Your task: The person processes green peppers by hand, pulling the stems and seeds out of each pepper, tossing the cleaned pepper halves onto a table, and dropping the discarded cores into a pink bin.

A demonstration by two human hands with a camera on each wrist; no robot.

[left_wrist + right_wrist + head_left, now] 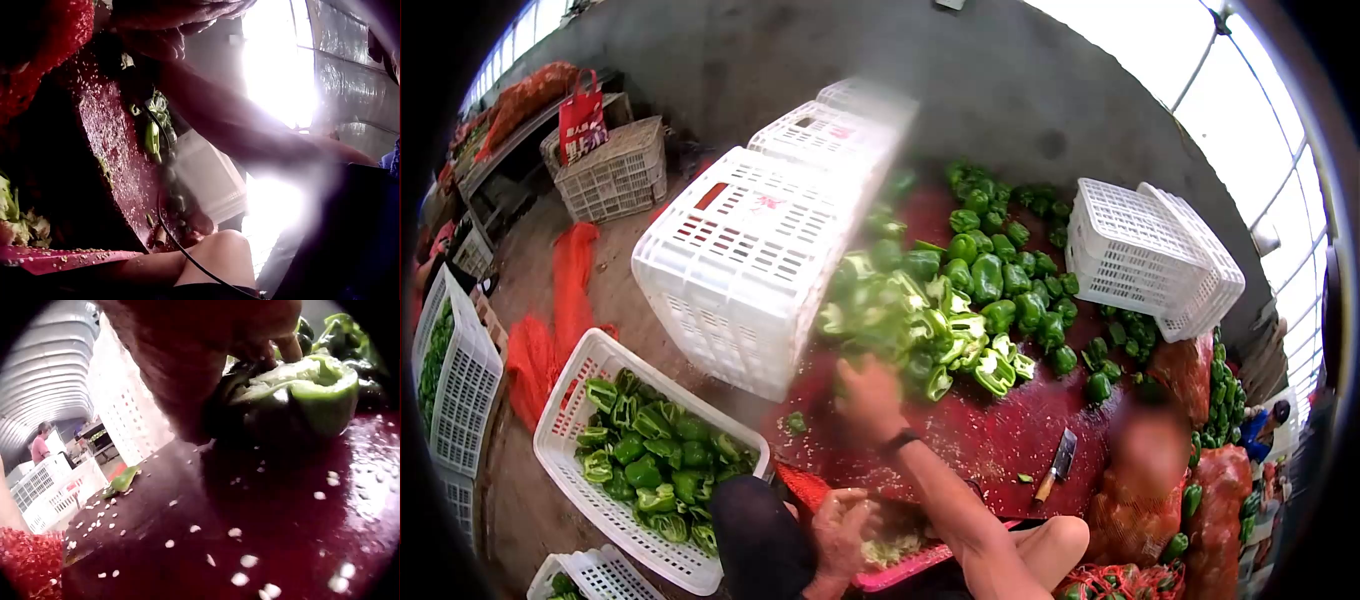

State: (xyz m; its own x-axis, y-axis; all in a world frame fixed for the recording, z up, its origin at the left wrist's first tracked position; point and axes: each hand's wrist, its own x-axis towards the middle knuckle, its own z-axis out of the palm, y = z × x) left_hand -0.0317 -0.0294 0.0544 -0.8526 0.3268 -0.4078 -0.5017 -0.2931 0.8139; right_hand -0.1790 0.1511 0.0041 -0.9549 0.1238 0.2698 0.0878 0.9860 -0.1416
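On the red tabletop (960, 460), my right hand (872, 402) is at the near edge of a pile of green bell peppers. In the right wrist view its fingers grip a halved bell pepper (325, 394), cut side up, pale flesh showing. Thumb and palm hide the pepper's left part. More cut peppers (990, 370) lie beside the hand, whole ones (990, 280) behind them. My left hand (842, 530) hangs low by the knee with its fingers loosely curled and nothing seen in them, next to a pink basin (900, 571) holding pale pepper scraps.
A knife (1057, 463) lies on the table's right part, with seeds scattered around. White crates (740, 240) stand along the left edge, others (1140, 245) at the back right. A crate of cut peppers (565, 420) sits at the left. Full net bags (1220, 510) and a person are at the right.
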